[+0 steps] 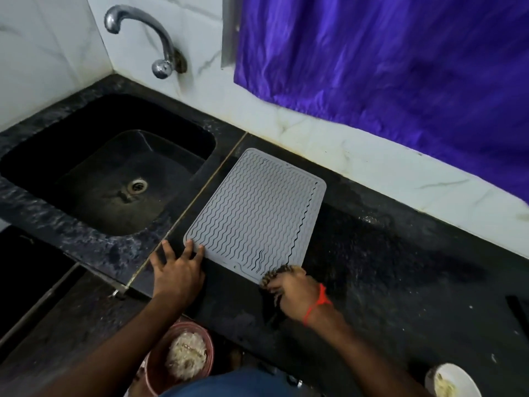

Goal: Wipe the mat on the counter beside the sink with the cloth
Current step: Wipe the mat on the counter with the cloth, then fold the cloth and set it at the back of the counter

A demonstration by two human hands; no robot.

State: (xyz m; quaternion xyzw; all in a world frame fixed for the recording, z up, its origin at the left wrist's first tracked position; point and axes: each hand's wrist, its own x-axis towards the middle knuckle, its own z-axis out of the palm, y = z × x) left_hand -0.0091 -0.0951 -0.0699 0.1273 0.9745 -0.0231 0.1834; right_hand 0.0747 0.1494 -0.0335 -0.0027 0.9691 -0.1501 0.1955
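A grey ribbed mat (254,213) with wavy grooves lies flat on the black counter (400,267), just right of the sink (106,167). My left hand (176,270) lies flat with straight fingers, and its fingertips press the mat's near left corner. My right hand (294,293) grips a dark patterned cloth (276,275) at the mat's near right corner, where the cloth touches the mat's edge. Most of the cloth is hidden under that hand. A red thread circles my right wrist.
A chrome tap (148,38) stands on the wall above the sink. A purple curtain (400,67) hangs over the back wall at the right. Below the counter edge sit a red bucket (183,356) with pale contents and a white bowl (449,382).
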